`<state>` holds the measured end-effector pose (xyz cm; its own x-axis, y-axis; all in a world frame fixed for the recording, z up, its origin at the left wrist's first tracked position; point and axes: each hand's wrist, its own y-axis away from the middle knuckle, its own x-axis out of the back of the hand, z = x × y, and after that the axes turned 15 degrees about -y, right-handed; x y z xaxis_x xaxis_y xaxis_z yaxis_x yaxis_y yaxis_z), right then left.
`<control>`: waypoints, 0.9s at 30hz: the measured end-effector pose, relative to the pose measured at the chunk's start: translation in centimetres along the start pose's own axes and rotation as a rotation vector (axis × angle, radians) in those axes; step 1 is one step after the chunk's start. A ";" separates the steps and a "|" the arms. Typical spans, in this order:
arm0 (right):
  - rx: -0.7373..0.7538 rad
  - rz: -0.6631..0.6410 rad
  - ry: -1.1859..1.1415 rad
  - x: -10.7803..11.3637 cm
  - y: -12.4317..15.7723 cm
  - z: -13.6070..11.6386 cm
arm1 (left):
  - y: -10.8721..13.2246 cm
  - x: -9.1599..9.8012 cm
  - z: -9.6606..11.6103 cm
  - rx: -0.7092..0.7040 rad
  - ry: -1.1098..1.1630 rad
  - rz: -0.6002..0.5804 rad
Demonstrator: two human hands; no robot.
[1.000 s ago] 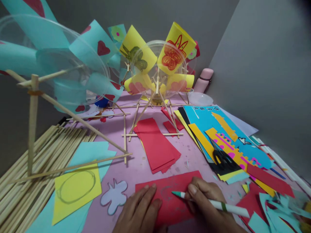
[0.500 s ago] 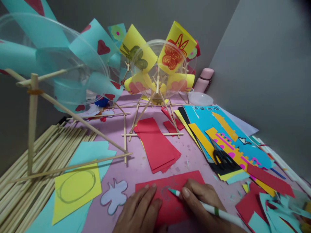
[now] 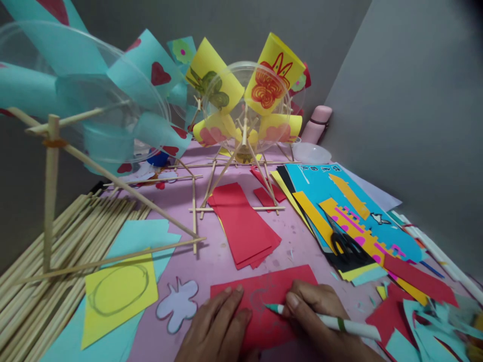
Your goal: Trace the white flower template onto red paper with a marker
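A sheet of red paper [image 3: 277, 281] lies in front of me, with faint, dark curved lines drawn on it. My left hand [image 3: 219, 324] rests flat on its left side, fingers stretched out. Between the thumb and fingers of my right hand [image 3: 317, 311] is a white marker [image 3: 352, 328] with a green tip, which is on or just above the drawn lines. Left of my left hand lies a pale purple butterfly cutout [image 3: 177, 305]. Farther left is a yellow paper [image 3: 118, 324] with a drawn oval. Beyond the red sheet is a stack of red strips [image 3: 245, 226].
Wooden stick stands hold a wheel with blue paper cups [image 3: 141, 70] at left and one with yellow cups [image 3: 277, 75] at the back. Wooden sticks [image 3: 71, 241] pile up at far left. Black-handled scissors [image 3: 345, 246] lie on coloured papers at right, near paper scraps [image 3: 433, 327].
The marker tip has moved slightly right and down on the red paper, and the marker lies flatter. My left hand stays in place.
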<state>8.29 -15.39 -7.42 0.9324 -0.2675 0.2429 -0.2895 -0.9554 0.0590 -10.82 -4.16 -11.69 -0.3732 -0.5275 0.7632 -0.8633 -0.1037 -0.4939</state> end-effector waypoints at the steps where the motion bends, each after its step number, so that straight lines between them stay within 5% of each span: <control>1: -0.001 0.007 -0.001 0.0 0.0 0.0 | 0.0 0.0 0.0 -0.004 0.002 0.003; 11: -0.077 0.185 -0.204 -0.6 0.2 0.2 | 0.0 -0.1 0.1 0.018 0.024 0.006; 27: 0.040 0.027 0.028 0.0 0.0 -0.4 | 0.1 0.0 0.0 0.022 0.041 -0.002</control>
<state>8.18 -15.37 -7.06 0.9179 -0.2901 0.2708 -0.3050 -0.9523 0.0133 -10.92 -4.19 -11.73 -0.3855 -0.4924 0.7803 -0.8565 -0.1236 -0.5011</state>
